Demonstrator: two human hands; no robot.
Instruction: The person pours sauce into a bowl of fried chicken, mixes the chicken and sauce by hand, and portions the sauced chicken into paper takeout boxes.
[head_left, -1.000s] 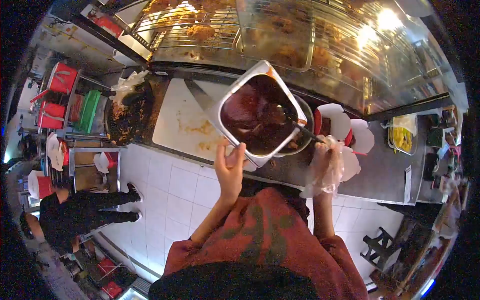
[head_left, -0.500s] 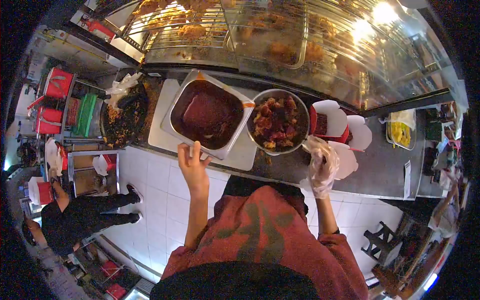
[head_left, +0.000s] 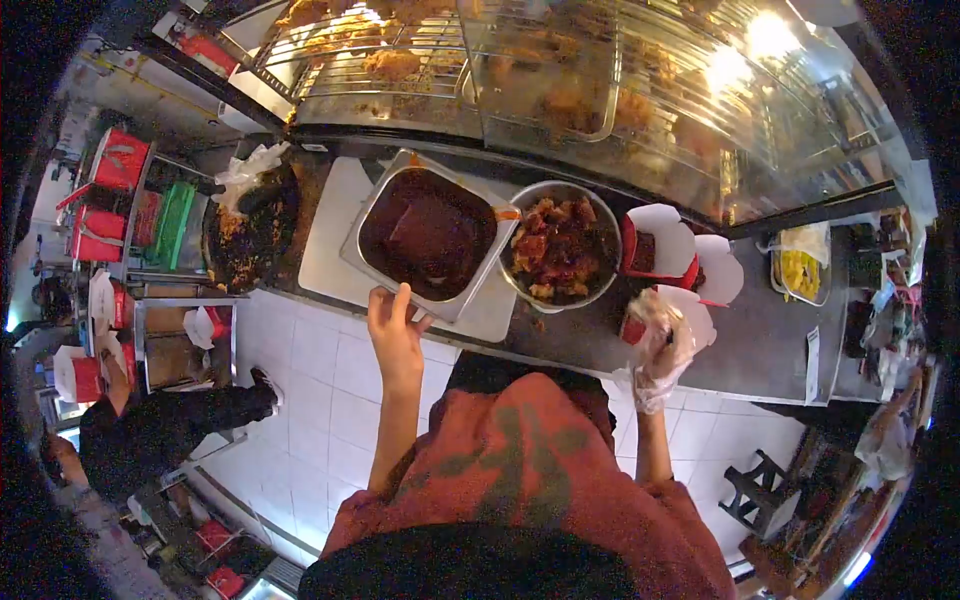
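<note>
My bare left hand (head_left: 396, 330) grips the near edge of a square metal pan (head_left: 455, 312) holding dark red sauce. The pan sits over a white cutting board (head_left: 325, 245), its right corner close to a round metal bowl (head_left: 612, 280). Fried chicken pieces (head_left: 560, 240) coated in sauce lie in the bowl. My right hand (head_left: 663, 350), in a clear plastic glove, is raised to the right of the bowl with its fingers curled; whatever they hold, if anything, is hidden. Just behind it stand red and white takeaway boxes (head_left: 660, 248) with open flaps.
A glass display case (head_left: 540, 90) with fried food on racks runs along the back. At left is a dark round pan (head_left: 250, 235) with crumbs. A tray of yellow food (head_left: 800, 270) stands at right. Another person (head_left: 170, 430) works at lower left, near a black stool (head_left: 765, 490) opposite.
My right hand has moved away from the bowl's rim, toward me and slightly right. The sauce pan has shifted a little right, with my left hand still on it.
</note>
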